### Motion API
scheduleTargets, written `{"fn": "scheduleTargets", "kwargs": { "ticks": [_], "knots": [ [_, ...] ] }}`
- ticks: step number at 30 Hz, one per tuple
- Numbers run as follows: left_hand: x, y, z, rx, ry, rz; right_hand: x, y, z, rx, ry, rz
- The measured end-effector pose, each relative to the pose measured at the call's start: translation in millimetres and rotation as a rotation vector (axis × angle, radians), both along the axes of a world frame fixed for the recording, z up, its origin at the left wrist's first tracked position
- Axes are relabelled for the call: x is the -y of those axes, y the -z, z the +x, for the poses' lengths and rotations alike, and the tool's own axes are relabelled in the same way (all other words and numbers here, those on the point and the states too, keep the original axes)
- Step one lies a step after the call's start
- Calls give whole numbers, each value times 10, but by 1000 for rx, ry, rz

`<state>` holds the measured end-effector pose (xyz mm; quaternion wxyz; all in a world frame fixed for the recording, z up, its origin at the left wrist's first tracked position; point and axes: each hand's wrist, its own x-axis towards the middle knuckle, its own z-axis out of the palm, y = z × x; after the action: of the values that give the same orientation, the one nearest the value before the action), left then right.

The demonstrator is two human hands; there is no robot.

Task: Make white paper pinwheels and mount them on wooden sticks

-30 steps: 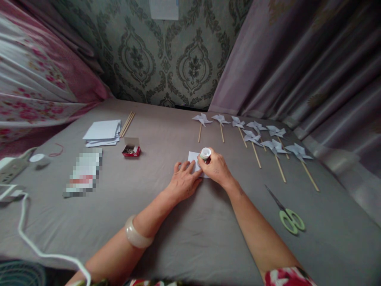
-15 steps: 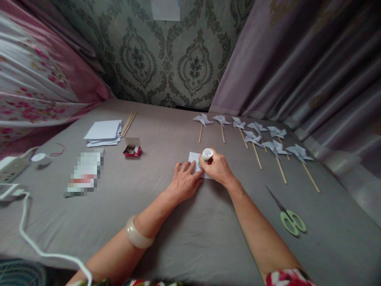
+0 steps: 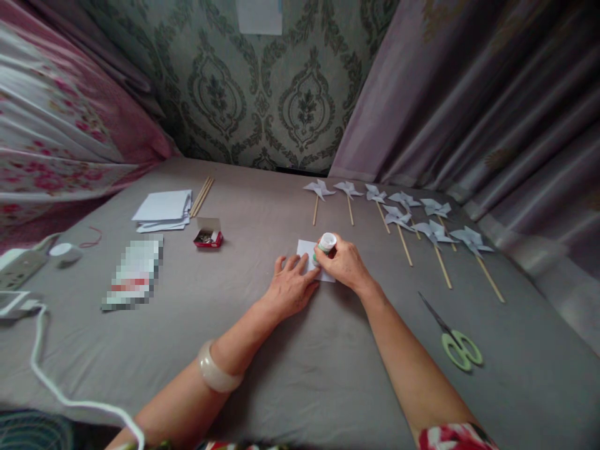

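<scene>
A small piece of white paper (image 3: 305, 248) lies on the grey cloth in front of me, partly covered by both hands. My left hand (image 3: 293, 286) rests on its left and near edge with the fingers spread, pressing it flat. Wrapped round a glue stick (image 3: 327, 242) with a white base and some green on its side, my right hand (image 3: 344, 265) holds it upright over the paper, base up. The lower end of the stick is hidden behind my fingers.
Several white paper pinwheels (image 3: 435, 232) on sticks lie at the back right. Green-handled scissors (image 3: 452, 337) are near my right forearm. To the left are folded paper (image 3: 162, 207), wooden sticks (image 3: 202, 197), a red box of small metal pieces (image 3: 208, 238), a blurred packet (image 3: 135, 272) and a power strip (image 3: 21, 265).
The glue stick and my right hand have shifted very slightly to the right over the paper. My left hand stays in place on it.
</scene>
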<state>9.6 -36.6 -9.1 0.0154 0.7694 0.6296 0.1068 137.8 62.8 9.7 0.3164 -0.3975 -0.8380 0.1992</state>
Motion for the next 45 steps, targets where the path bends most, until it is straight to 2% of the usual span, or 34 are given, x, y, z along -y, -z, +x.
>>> {"fn": "scheduleTargets", "kwargs": {
  "ticks": [5, 9, 14, 21, 31, 38, 45],
  "knots": [
    [0, -11, 2, -13, 8, -1, -12, 22, -27, -29, 26, 54],
    [-1, -11, 1, -1, 6, -1, -26, 17, -17, -11, -11, 27],
    [2, -12, 3, 4, 4, -5, -27, 6, -1, -9, 34, 23],
    [2, 2, -3, -9, 3, 20, -16, -5, 8, -25, -17, -23],
    [3, -20, -1, -3, 5, -6, -36, 13, -12, -10, -44, 17],
    [1, 3, -3, 14, 10, 14, -24, 16, -29, 1, 24, 47],
    [2, 14, -9, 12, 7, 23, -37, -8, 17, -12, -39, -11]
  ]
}}
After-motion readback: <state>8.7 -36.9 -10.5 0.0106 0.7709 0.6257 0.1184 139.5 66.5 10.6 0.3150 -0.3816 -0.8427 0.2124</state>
